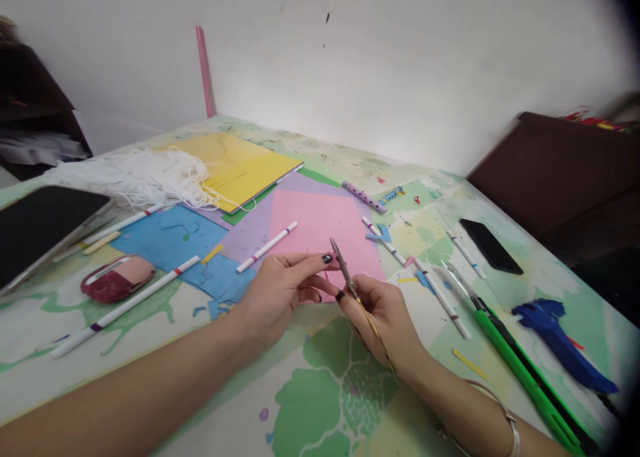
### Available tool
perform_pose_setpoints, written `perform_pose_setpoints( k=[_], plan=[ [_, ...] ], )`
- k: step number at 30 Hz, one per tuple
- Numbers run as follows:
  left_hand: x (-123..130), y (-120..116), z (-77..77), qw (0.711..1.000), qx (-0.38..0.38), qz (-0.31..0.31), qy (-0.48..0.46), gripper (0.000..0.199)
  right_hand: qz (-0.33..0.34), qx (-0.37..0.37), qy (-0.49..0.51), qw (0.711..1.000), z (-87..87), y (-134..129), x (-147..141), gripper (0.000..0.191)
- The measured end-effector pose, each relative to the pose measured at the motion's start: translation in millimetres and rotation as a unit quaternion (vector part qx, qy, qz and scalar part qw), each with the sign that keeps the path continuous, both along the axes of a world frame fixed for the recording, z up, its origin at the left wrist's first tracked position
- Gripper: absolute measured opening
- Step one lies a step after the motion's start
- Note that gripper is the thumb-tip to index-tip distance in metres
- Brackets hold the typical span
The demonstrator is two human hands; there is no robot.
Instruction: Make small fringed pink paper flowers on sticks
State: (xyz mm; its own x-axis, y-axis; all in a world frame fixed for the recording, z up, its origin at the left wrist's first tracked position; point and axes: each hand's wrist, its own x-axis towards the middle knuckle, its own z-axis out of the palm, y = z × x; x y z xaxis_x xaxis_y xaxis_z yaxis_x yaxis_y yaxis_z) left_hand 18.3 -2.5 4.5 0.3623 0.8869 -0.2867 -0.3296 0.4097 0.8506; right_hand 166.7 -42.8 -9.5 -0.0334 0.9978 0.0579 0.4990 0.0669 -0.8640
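Note:
In the middle of the view, my right hand grips small scissors with silvery blades and gold-coloured handles, tips pointing up and away. My left hand faces it, thumb and fingers pinched together beside the blades. Whatever sits in that pinch is too small to make out. Both hands hover over the near edge of a pink paper sheet, which rests on a purple sheet. A white paper stick with purple bands lies just beyond my left hand.
At right lie a green cutter, a blue-handled tool, a black phone and banded white sticks. Leftward are blue paper, an earphone case, white yarn, a yellow sheet and a dark tablet.

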Motion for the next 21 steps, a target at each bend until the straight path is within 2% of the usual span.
perform_pose_setpoints(
  k=[21],
  plan=[
    [1.8, -1.8, 0.1, 0.999, 0.02, 0.048, 0.015, 0.015, 0.003, 0.008, -0.036, 0.999, 2.3, -0.1, -1.6, 0.026]
  ],
)
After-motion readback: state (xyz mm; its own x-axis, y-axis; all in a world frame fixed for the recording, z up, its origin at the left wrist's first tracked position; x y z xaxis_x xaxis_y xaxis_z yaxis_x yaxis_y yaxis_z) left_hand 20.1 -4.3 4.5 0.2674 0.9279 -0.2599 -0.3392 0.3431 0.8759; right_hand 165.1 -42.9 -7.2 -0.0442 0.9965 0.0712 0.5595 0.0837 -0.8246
